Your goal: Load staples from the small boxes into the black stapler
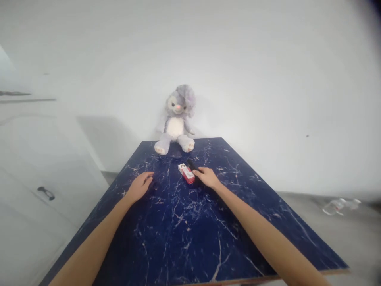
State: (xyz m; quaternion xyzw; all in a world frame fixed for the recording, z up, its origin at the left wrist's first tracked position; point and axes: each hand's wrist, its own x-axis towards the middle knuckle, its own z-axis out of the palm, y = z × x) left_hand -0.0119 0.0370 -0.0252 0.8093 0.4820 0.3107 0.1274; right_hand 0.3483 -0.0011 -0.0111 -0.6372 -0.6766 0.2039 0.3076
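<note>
Red-white box (186, 173): print unreadable; no legible text.

Small red-and-white box (187, 173), lying flat at frame centre, slim black object (191, 164) just behind it, both touching the right hand's fingers (199, 171)

From where I stand, only the person's two forearms and hands show. Both arms are bare from the lower edge of the view up to the wrists: no sleeve, cuff or glove covers them. The left hand (139, 186) has no ring, watch or bracelet that I can make out, and its wrist is plain. The right hand (207, 177) is just as unadorned, with nothing worn at the wrist or along the forearm. The forearms are slim and smooth, with no marks, tattoos or bandages visible. The fingernails are too small and blurred to judge.
</note>
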